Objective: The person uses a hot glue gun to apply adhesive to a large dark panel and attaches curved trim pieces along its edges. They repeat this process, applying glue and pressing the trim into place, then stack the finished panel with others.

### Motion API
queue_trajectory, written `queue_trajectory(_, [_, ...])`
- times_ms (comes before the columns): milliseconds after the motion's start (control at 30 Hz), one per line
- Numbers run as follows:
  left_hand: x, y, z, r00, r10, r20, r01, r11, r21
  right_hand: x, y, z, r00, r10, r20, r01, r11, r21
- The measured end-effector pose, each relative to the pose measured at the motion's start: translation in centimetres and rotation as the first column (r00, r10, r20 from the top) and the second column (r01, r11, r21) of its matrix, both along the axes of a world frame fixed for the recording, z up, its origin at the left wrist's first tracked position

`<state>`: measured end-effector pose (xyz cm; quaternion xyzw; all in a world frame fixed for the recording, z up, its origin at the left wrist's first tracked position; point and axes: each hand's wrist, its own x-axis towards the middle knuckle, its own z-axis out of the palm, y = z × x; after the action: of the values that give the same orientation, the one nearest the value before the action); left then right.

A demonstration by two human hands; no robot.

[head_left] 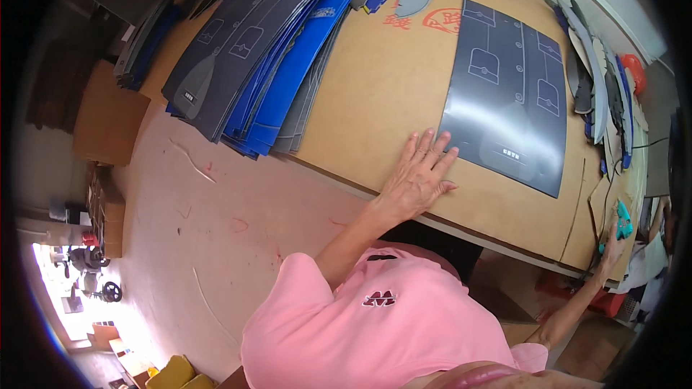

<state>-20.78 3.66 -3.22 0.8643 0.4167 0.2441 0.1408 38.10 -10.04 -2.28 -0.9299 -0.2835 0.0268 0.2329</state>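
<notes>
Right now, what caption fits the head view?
Left hand flat on the dark sheet's corner; right hand at a teal tool by the table edge.

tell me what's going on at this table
A person in a pink shirt leans over a brown worktable. The left hand lies flat, fingers spread, on the near corner of a dark grey printed sheet. The right hand reaches to the table's right edge and touches a teal tool; whether it grips it is unclear. A fanned stack of blue and grey sheets lies to the left.
</notes>
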Motion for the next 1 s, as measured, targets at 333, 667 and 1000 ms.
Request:
queue_trajectory(333, [2.9,1.0,2.9,0.961,-0.058,0.270,0.025,0.992,0.126,-20.0,0.4,8.8,0.968,0.246,-0.049,-0.211,0.905,0.371])
queue_trajectory(667, [7.6,-2.0,10.5,0.845,-0.327,0.424,0.103,0.876,0.472,-37.0,6.3,9.1,0.642,0.765,-0.051,-0.609,0.549,0.572])
queue_trajectory(1000, [7.0,-1.8,8.9,0.804,-0.394,0.445,0.109,0.834,0.541,-37.5,5.5,7.8,0.596,0.801,-0.051,-0.650,0.519,0.555])
